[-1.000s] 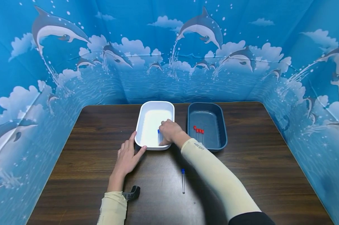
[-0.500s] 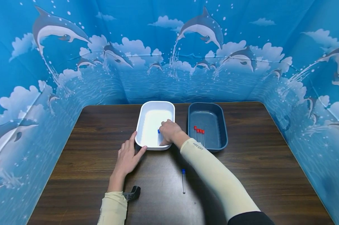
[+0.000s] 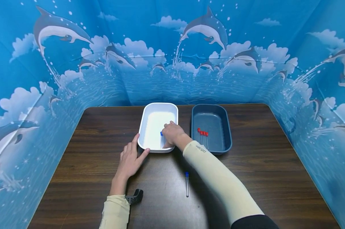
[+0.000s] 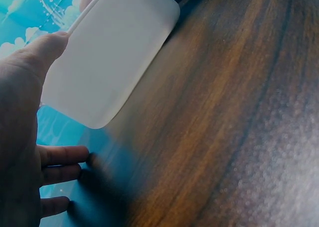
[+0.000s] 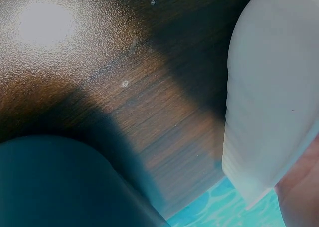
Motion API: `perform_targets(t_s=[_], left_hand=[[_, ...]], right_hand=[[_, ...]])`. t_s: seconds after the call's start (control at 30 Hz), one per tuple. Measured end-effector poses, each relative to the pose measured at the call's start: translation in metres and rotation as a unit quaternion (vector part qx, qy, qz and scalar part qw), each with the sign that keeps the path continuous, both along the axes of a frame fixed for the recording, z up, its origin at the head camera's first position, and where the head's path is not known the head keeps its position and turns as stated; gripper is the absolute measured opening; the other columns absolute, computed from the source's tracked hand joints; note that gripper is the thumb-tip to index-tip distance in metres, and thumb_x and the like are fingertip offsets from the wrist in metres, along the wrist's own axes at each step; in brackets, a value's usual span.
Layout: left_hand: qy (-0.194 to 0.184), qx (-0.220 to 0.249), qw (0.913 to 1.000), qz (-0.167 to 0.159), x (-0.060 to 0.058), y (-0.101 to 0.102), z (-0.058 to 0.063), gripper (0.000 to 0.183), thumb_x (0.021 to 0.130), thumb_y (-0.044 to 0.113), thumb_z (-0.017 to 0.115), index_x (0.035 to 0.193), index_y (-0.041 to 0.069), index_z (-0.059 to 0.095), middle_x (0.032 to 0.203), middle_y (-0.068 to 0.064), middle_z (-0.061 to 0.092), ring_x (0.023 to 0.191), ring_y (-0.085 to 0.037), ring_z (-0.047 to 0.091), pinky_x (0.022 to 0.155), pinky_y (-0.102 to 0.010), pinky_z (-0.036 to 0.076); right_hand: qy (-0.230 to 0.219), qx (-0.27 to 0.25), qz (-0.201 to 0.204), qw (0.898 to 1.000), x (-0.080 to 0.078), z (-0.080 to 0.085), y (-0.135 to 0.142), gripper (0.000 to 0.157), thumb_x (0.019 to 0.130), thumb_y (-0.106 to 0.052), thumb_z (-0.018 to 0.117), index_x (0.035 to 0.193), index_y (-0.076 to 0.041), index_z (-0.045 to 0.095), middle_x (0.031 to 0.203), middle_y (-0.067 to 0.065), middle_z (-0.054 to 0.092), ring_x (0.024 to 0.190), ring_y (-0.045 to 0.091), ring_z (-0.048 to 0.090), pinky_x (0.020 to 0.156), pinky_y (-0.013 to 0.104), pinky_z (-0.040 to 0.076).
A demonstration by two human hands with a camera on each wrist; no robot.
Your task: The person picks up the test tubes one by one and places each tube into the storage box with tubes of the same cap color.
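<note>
The left hand [image 3: 129,159] spans the front left corner of a white tray [image 3: 145,127], its thumb on the rim. In the left wrist view, several fingers [image 4: 62,155] stretch out straight beside the tray. Inside that tray, at its front right, is the right hand [image 3: 173,133], back upward; its fingertips and anything between them are hidden. A blue-capped tube [image 3: 161,140] lies close to its left side. Another clear tube with a blue cap [image 3: 187,185] lies on the table in front of the trays.
Right of the white tray stands a dark blue tray [image 3: 213,122]; several red-capped tubes [image 3: 203,136] lie in its front left part. Both stand at the back of the brown wooden table [image 3: 261,165]. A dolphin-print curtain [image 3: 149,79] surrounds the table behind and at the sides.
</note>
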State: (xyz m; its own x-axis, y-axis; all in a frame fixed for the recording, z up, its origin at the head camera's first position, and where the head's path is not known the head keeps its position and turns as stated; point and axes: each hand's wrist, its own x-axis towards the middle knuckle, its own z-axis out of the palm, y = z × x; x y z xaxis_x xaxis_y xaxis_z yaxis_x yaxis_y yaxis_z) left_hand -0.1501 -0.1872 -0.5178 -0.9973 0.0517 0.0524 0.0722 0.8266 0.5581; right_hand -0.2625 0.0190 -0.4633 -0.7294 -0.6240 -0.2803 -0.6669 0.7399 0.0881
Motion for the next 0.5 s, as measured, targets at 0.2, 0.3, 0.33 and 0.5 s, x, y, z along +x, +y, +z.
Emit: perform_targets(t_s=[0.2,0.3,0.33,0.5], left_hand=[[0.0,0.001,1.0,-0.001,-0.0005,-0.0004,-0.0007,0.085,0.093,0.068,0.043,0.158,0.031,0.004,0.141,-0.018,0.041,0.123,-0.036,0.038,0.097,-0.061,0.029],[-0.002,0.001,1.0,-0.001,-0.0007,-0.0004,-0.0009,0.085,0.093,0.069,0.043,0.158,0.031,0.004,0.141,-0.018,0.041,0.123,-0.036,0.038,0.097,-0.061,0.028],[-0.003,0.002,1.0,-0.001,-0.0007,-0.0004,-0.0008,0.085,0.093,0.069,0.043,0.158,0.031,0.003,0.141,-0.018,0.041,0.123,-0.036,0.038,0.097,-0.061,0.028],[-0.004,0.002,1.0,-0.001,-0.0005,-0.0001,0.0,0.085,0.093,0.069,0.043,0.158,0.032,0.003,0.142,-0.017,0.04,0.123,-0.036,0.037,0.097,-0.06,0.028]], right_hand=[[0.001,0.0,0.0,1.0,-0.0003,-0.0006,-0.0011,0.065,0.08,-0.059,0.072,0.127,-0.014,0.066,0.12,0.005,0.061,0.119,0.02,0.052,0.116,0.038,0.02],[0.001,0.0,0.0,1.0,-0.0003,-0.0004,-0.0013,0.065,0.08,-0.058,0.072,0.127,-0.014,0.066,0.12,0.005,0.061,0.119,0.02,0.051,0.116,0.038,0.02],[0.002,0.0,0.0,1.0,-0.0002,-0.0002,-0.0012,0.065,0.08,-0.058,0.072,0.127,-0.014,0.065,0.12,0.005,0.061,0.119,0.02,0.051,0.116,0.038,0.02],[0.0,-0.003,0.0,1.0,0.0004,0.0003,-0.0009,0.065,0.079,-0.057,0.073,0.127,-0.014,0.065,0.119,0.005,0.061,0.119,0.02,0.051,0.116,0.038,0.02]])
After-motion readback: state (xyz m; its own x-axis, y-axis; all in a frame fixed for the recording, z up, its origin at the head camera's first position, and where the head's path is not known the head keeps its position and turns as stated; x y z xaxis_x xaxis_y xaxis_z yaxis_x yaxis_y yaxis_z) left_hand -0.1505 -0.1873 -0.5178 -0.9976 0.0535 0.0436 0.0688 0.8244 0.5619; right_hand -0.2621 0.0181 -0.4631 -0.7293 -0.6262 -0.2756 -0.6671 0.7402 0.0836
